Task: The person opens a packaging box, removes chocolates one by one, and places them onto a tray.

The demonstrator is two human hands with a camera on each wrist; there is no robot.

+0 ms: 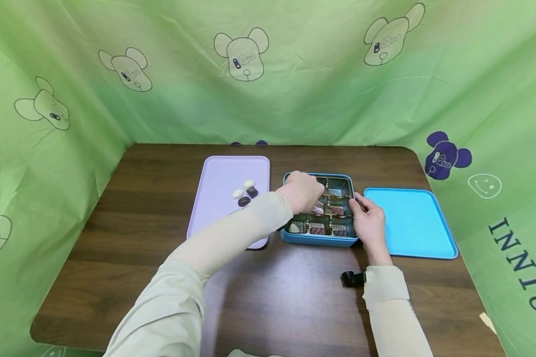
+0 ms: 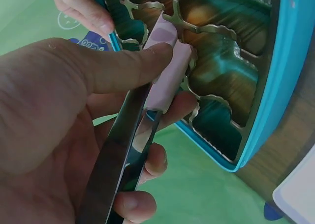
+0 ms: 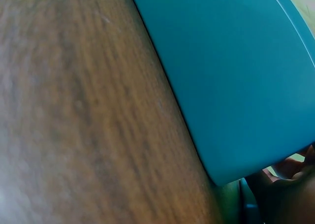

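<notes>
My left hand (image 1: pixel 300 192) reaches over the blue box (image 1: pixel 319 240) and holds metal tongs (image 2: pixel 110 160) with pink tips (image 2: pixel 170 79). Thumb and fingers pinch the tongs close to the tips, which overlap the dividers of the dark compartment insert (image 2: pixel 206 29). Whatever lies between the tips is hidden. On the box's right side, my right hand (image 1: pixel 369 223) holds the wall, its thumb at the rim. A small white piece (image 1: pixel 294 228) sits in the front left compartment, and brown striped pieces (image 1: pixel 339 229) show in others. The box's blue side (image 3: pixel 231 81) fills much of the right wrist view.
Left of the box lies a lilac tray (image 1: pixel 228 173) bearing white pieces (image 1: pixel 238 194) and dark pieces (image 1: pixel 243 202). A flat blue tray or lid (image 1: pixel 415 223) lies to the right, beside my right hand. Green printed cloth (image 1: pixel 295 109) hangs around the brown table (image 1: pixel 152 198).
</notes>
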